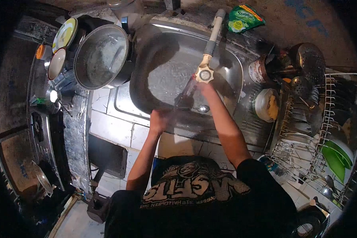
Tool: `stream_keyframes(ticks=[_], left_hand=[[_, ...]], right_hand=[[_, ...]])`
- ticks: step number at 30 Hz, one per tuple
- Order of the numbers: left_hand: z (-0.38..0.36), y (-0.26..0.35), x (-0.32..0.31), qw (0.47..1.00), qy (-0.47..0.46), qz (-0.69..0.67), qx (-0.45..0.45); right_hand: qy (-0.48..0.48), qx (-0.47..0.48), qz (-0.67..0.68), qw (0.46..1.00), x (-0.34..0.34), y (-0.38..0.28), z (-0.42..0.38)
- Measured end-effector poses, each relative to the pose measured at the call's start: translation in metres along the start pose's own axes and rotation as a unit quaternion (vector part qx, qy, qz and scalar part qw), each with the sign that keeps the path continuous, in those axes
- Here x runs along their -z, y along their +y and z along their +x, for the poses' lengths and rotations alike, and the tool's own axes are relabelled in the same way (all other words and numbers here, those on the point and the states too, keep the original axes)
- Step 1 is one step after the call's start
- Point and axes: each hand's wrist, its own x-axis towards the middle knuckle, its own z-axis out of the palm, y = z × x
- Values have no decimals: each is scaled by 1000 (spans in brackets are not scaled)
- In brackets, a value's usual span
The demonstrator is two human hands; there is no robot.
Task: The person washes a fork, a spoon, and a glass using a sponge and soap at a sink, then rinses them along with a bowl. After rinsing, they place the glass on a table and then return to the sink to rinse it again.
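My left hand [158, 121] is closed at the near edge of the metal sink [146, 93]. A long, thin, dark reddish thing [185, 95], smeared by motion, slants from beside it up toward the tap; I cannot make out its kind. Just below the cream tap [205, 74] with its star-shaped knob is my right hand [204, 88], near the upper end of that thing. Its fingers are blurred and partly hidden. A shiny spoon [202, 108] lies between my forearms, near the sink's front. Water wets the sink floor.
Left of the sink stands a large pot [101, 57], beside a green-rimmed plate [65, 34] and a bowl [57, 63]. Behind the tap lies a green Sunlight packet [245, 19]. On the right are a round tub [265, 105] and a wire dish rack [325, 115].
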Motion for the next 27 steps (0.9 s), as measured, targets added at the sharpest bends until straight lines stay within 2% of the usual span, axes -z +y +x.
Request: stream_keyframes(ticks=[1, 2, 3, 4, 5, 6, 8, 9, 11, 12, 14, 15, 16, 18, 19, 20, 22, 23, 25, 26, 27], left_hand=[[8, 1, -2, 997, 32, 66, -13], [16, 0, -3, 989, 64, 131, -26], [30, -11, -6, 989, 61, 131, -28], [48, -29, -10, 986, 95, 113, -74], [54, -26, -16, 980, 128, 94, -117], [56, -24, -18, 981, 123, 91, -117], [50, 19, -20, 974, 180, 133, 28], [52, 12, -13, 983, 176, 47, -6], [54, 4, -5, 980, 190, 48, -15], [55, 0, -2, 977, 205, 51, -25], [50, 2, -2, 971, 228, 51, -41], [43, 8, -1, 974, 219, 46, -29], [40, 11, 1, 977, 210, 41, -18], [42, 0, 3, 977, 214, 16, -23], [44, -9, 3, 977, 213, -9, -30], [47, -18, 4, 977, 213, -9, -31], [52, -22, 4, 977, 204, -51, -30], [50, -16, 2, 977, 205, -52, -30], [50, -5, -4, 976, 203, -74, -19], [53, -7, -8, 976, 203, -75, -19], [58, -7, -12, 976, 170, -134, -25]], right_hand=[[59, -28, -118, 991, -32, -36, -32], [61, -25, -117, 991, -34, -41, -44], [54, 80, -326, 941, -33, -45, -55], [44, 179, -517, 836, -33, -49, -65], [8, 144, -597, 789, -40, -60, -77], [11, 141, -601, 787, -50, -67, -83], [0, 161, -618, 769, -65, -69, -77], [2, 163, -620, 767, -71, -69, -72], [-67, 273, -748, 602, -78, -57, -60], [-70, 274, -747, 601, -80, -53, -56], [-59, 211, -741, 634, -84, -44, -45], [-14, 300, -754, 585, -78, -24, -37], [-17, 301, -752, 586, -78, -19, -36], [-5, 378, -735, 564, -74, -10, -35], [-56, 416, -749, 513, -80, -50, -66], [-55, 417, -749, 512, -81, -63, -72], [-235, 180, -672, 679, -79, -74, -74], [-236, 180, -673, 678, -73, -70, -74], [-132, 217, -491, 833, -64, -66, -76], [-132, 217, -492, 833, -61, -66, -79], [-99, 63, -296, 948, -58, -65, -83]])
